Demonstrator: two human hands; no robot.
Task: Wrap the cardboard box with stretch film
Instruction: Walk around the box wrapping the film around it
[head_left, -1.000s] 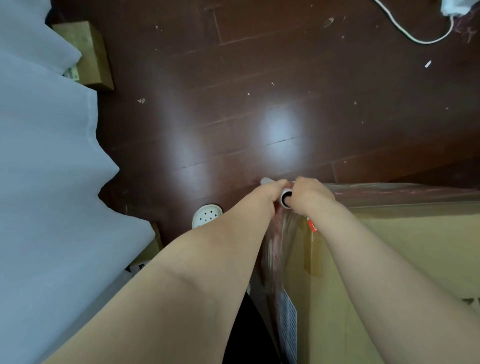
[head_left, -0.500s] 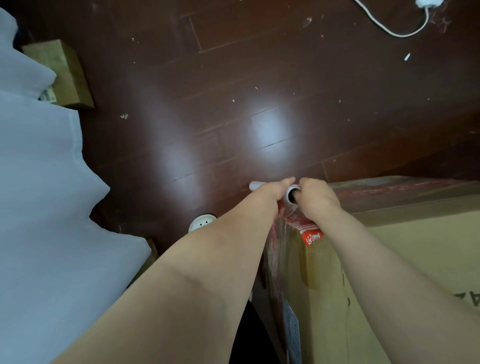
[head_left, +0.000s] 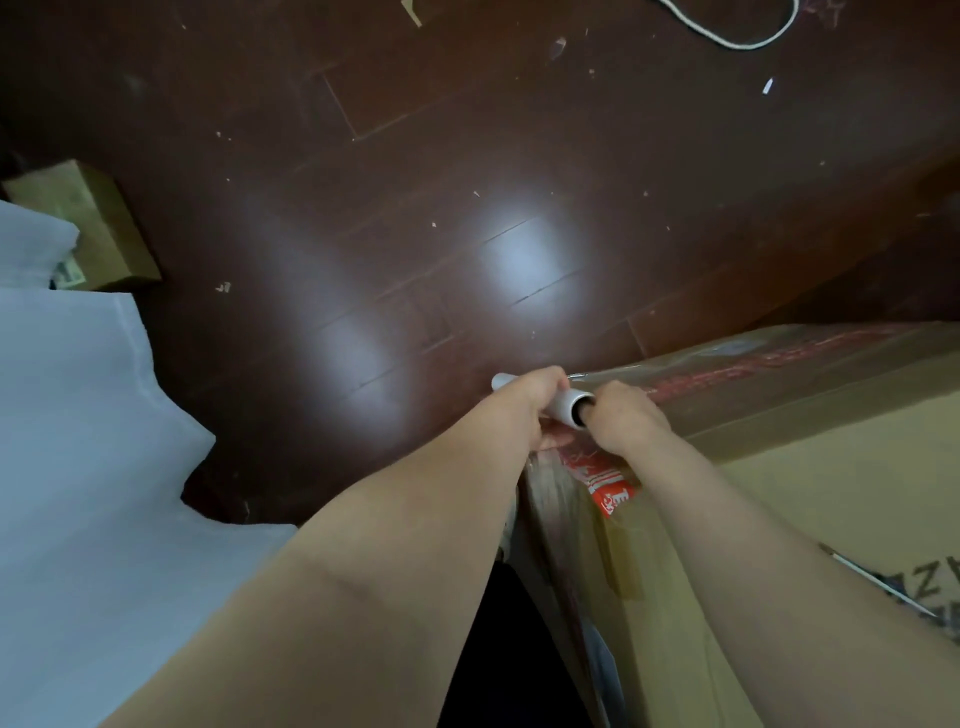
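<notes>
Both forearms cover the near corner of the cardboard box (head_left: 831, 493), which is cut off at the lower right of the frame. The film roll (head_left: 563, 402) sits at its top corner, mid-frame. The left hand (head_left: 530, 402) wraps its fingers round the tube; the right hand (head_left: 621, 418) grips the open end, fingertips hidden. Stretch film (head_left: 753, 374) clings along the box's far edge. Dark floor (head_left: 415, 208) spreads above; white cloth (head_left: 78, 415) crowds the left.

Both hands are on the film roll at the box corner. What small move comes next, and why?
Probably pull the roll round the corner, keeping the film taut. The left hand grips the roll, the right hand holds its open end, and film already lies along both adjoining sides of the cardboard box.
</notes>
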